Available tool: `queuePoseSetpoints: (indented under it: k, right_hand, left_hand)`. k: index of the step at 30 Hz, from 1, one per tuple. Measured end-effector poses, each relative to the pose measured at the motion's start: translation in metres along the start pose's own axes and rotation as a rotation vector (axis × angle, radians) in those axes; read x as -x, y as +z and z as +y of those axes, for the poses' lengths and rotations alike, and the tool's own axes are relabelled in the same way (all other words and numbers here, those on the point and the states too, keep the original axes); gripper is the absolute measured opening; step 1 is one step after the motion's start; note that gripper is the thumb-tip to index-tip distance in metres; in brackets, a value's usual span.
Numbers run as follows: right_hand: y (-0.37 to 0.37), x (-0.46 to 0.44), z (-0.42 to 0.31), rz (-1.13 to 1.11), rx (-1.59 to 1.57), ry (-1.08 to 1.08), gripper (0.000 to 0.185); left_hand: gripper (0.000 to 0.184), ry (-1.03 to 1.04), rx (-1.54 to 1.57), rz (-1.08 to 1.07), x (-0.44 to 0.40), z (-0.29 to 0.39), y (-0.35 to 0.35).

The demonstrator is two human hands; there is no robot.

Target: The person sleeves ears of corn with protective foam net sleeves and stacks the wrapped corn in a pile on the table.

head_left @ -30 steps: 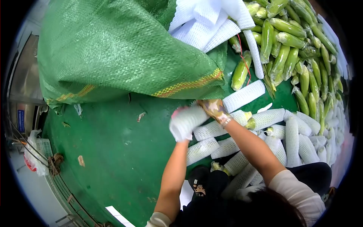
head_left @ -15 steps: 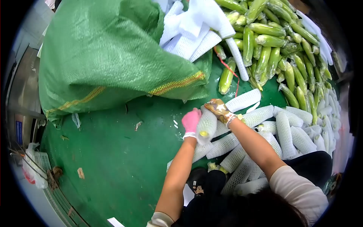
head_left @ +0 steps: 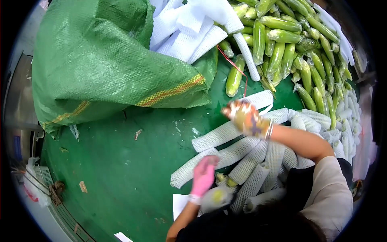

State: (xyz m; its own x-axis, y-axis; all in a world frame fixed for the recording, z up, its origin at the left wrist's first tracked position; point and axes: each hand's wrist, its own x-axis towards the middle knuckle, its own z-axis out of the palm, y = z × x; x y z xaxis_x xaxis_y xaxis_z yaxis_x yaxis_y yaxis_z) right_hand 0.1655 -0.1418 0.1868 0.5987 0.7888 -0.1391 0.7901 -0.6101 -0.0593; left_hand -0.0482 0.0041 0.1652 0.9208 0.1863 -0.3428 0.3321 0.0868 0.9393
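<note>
My left hand (head_left: pixel 203 175), in a pink glove, is over the near pile, its fingers loosely bent with nothing visible between them. Just below its wrist is a blurred corn cob in a white foam net sleeve (head_left: pixel 217 197), its yellowish end showing. My right hand (head_left: pixel 248 119), in a stained, patterned glove, is smeared by motion above the sleeved cobs, so its fingers cannot be made out. Under and beside both hands lie several white foam net sleeves (head_left: pixel 215 136), some plainly with corn inside.
A big green woven sack (head_left: pixel 109 64) spills white foam net sleeves (head_left: pixel 189 34) at the upper left. Film-wrapped green corn (head_left: pixel 282 36) is heaped at the upper right, with one wrapped cob (head_left: pixel 235 76) apart on the green surface (head_left: pixel 121 173). A red string (head_left: pixel 234 62) lies near the sack.
The sleeved cob that was between both hands is now lower, near my body. My left hand has moved down and toward me; my right has shifted slightly right. The view has shifted a little.
</note>
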Motion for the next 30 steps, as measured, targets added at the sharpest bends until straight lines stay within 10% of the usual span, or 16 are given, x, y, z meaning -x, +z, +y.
queuePoseSetpoints:
  k: [4,5,8,10,12,16,24,27,28,30]
  right_hand:
    - [0.06,-0.011,0.079,-0.089,0.083,-0.433,0.031]
    - [0.048,-0.023,0.077,-0.461,0.118,-0.256,0.033]
    - [-0.067,-0.016,0.038,-0.217,-0.082,-0.069,0.028]
    - [-0.104,-0.014,0.024,0.138,-0.604,-0.199,0.028]
    - [-0.119,-0.015,-0.007,0.008,-0.854,0.013,0.027]
    - [0.004,-0.058,-0.067,-0.063,-2.309,0.207,0.032]
    - [0.059,-0.117,-0.043,0.58,-2.151,0.126,0.01]
    - [0.034,-0.133,-0.036,0.695,-1.757,0.365,0.014]
    - [0.027,-0.134,-0.038,0.605,-2.134,0.529,0.017]
    - [0.065,-0.145,-0.033,0.523,-1.862,0.545,0.036]
  left_hand:
    - [0.01,0.438,-0.389,-0.009,-0.014,0.001,0.056]
    - [0.01,0.406,-0.428,-0.207,-0.02,0.006,0.058]
    - [0.012,0.155,0.005,-0.146,-0.032,0.039,0.019]
    - [0.017,0.165,0.082,0.11,-0.061,0.037,-0.031]
    - [0.023,0.18,0.059,0.213,-0.092,0.048,-0.054]
    - [0.038,0.124,0.186,0.028,-0.148,0.028,-0.055]
    - [0.04,0.44,1.008,0.082,-0.189,0.054,-0.06]
    - [0.044,0.663,-0.344,0.342,-0.273,0.008,-0.083]
    - [0.046,0.621,-0.656,0.353,-0.272,0.01,-0.081]
    - [0.048,0.602,-0.97,0.357,-0.275,0.016,-0.078]
